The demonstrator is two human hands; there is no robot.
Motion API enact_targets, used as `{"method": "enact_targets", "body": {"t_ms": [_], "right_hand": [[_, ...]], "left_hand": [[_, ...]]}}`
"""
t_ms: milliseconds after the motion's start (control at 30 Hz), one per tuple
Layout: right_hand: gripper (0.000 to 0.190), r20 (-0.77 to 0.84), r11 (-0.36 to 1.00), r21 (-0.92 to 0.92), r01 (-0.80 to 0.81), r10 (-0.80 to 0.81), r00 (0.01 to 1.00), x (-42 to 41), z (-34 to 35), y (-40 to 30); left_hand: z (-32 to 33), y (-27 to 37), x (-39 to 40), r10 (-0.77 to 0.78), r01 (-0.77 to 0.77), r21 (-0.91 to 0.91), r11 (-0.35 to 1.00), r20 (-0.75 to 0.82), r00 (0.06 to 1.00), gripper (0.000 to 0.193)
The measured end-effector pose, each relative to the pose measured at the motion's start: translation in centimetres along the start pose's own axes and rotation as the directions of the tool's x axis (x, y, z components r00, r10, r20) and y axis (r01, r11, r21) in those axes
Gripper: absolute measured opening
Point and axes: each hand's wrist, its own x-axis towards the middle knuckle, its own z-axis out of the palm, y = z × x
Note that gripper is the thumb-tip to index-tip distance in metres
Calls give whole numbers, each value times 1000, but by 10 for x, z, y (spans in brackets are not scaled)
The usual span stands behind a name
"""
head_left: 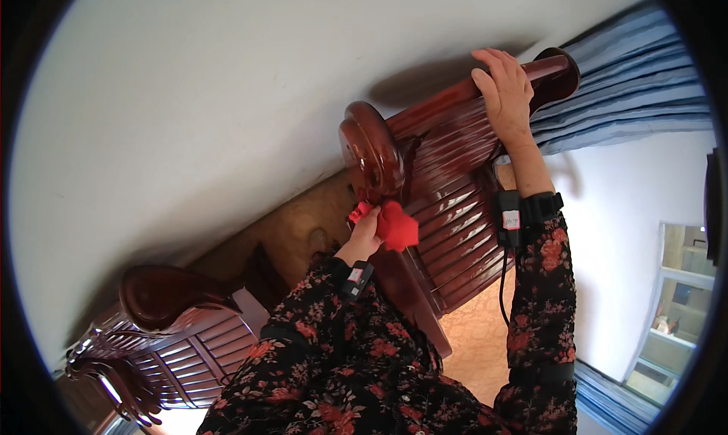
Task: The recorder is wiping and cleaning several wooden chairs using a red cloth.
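Observation:
My left hand (367, 235) is closed around a bright red cloth (400, 227), which bulges out on both sides of the fingers. It is beside the scrolled armrest (372, 148) of a glossy dark red wooden bench (460, 230) with a slatted seat. Farther up and to the right, my right hand (503, 91) lies over the top rail (449, 101) of the bench's backrest, near its curled end. Its fingers are bent over the rail and a little apart, and no loose item shows in it.
A pale wall (199, 94) runs behind the bench. Another slatted wooden bench (187, 344) stands at the lower left. Blue curtains (625, 88) hang at the upper right, and a glazed window (671, 315) is at the right. A black cable (503, 287) hangs from the right wrist device.

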Motion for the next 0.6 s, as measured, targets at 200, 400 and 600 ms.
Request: {"method": "enact_targets", "body": {"t_ms": [200,400,600], "right_hand": [[39,-93,999,-11,31,-32,995,3,5,-1],[38,-157,1000,-18,22,-25,987,-2,4,0],[42,-106,999,46,-26,30,994,-3,-2,-13]], "left_hand": [[33,62,-97,105,-65,-149,987,282,954,29],[68,127,-231,446,-670,342,659,540,714,36],[124,152,-218,465,-538,409,-737,884,35,49]]}}
